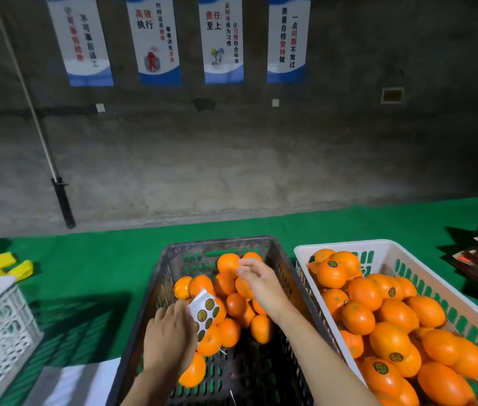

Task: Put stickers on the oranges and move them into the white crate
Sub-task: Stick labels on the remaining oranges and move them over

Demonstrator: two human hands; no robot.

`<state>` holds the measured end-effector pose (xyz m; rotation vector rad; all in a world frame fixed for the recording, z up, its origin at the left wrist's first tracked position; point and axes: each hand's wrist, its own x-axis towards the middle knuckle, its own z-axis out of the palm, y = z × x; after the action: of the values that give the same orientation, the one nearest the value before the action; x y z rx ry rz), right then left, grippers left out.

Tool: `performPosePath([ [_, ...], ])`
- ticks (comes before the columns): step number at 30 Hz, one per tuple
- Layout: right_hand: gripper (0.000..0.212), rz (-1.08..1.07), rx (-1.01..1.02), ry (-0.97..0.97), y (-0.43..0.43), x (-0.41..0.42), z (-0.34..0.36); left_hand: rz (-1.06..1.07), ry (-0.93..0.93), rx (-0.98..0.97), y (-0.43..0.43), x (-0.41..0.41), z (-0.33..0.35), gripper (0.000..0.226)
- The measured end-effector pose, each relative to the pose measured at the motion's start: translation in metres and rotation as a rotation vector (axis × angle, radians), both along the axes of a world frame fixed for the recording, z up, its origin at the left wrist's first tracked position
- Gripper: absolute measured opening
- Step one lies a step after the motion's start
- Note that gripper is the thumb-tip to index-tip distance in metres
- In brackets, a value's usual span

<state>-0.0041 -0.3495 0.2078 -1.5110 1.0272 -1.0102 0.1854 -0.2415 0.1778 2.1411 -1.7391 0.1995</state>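
Left hand [170,332]: nearest, gripping the sticker sheet [205,313] over the dark crate [278,250].
Right hand [256,278]: farther in, fingertips bunched above the unlabelled oranges [233,306]; whether they pinch a sticker, cannot tell.
White crate [302,253]: right, piled with stickered oranges [384,373].
Progress: seemingly past halfway; roughly a dozen-odd remain.
Beyond: green table [100,259], wall posters [220,39].

Dim room, bright light on table; hard shadows fall left; wide-angle bending, soft edges.

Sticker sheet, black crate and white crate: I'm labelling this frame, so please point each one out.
sticker sheet [206,311], head view, middle of the sheet.
black crate [220,241], head view, far rim.
white crate [346,244], head view, far rim.
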Motion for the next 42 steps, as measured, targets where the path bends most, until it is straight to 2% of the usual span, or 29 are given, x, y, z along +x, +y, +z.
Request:
performPosePath([
  [4,0.031,0.329,0.063,0.124,0.014,0.021,-0.011,0.021,0.166,0.005,-0.004,-0.004,-0.002,0.023],
  [7,0.047,0.361,0.080,0.205,0.016,0.022,-0.015,0.054,0.354,-0.028,-0.005,-0.008,0.002,0.031],
  [9,0.059,0.353,0.076,0.193,0.014,0.019,-0.017,0.048,0.488,-0.063,-0.004,-0.008,0.004,0.034],
  [11,0.055,0.384,0.121,0.100,0.013,0.018,-0.017,0.053,0.621,-0.090,-0.004,-0.007,0.003,0.032],
  [15,0.025,0.359,0.170,-0.001,0.018,0.023,-0.014,0.018,0.832,-0.101,-0.005,-0.005,0.002,0.031],
  [18,0.027,0.286,0.210,-0.034,0.015,0.022,-0.015,-0.057,0.906,-0.132,-0.002,-0.006,0.007,0.033],
  [20,0.031,0.264,0.230,-0.047,0.014,0.020,-0.015,-0.146,0.888,-0.097,0.000,-0.008,0.011,0.015],
  [21,0.034,0.269,0.245,-0.054,0.014,0.020,-0.015,-0.195,0.844,-0.078,0.000,-0.008,0.012,0.014],
  [22,0.036,0.281,0.258,-0.060,0.014,0.020,-0.015,-0.256,0.782,-0.066,0.000,-0.007,0.012,0.022],
  [24,0.037,0.305,0.274,-0.046,0.015,0.021,-0.014,-0.321,0.675,-0.038,0.001,-0.006,0.010,0.022],
  [27,0.032,0.311,0.256,0.008,0.015,0.022,-0.012,-0.255,0.663,-0.031,0.002,-0.003,0.009,0.028],
  [30,0.023,0.275,0.148,0.041,0.015,0.021,-0.012,-0.206,0.632,-0.014,0.001,0.000,0.006,0.041],
  [32,0.029,0.259,0.093,0.030,0.014,0.018,-0.012,-0.192,0.601,-0.007,0.001,0.000,0.004,0.046],
  [35,0.054,0.332,0.068,0.089,0.014,0.014,-0.009,-0.160,0.547,0.013,-0.001,-0.001,0.002,0.042],
  [36,0.055,0.366,0.068,0.095,0.015,0.015,-0.009,-0.157,0.531,0.021,-0.002,0.000,0.002,0.042],
  [42,0.026,0.394,0.089,0.007,0.016,0.017,-0.012,-0.227,0.616,0.050,-0.004,0.001,0.003,0.040],
])
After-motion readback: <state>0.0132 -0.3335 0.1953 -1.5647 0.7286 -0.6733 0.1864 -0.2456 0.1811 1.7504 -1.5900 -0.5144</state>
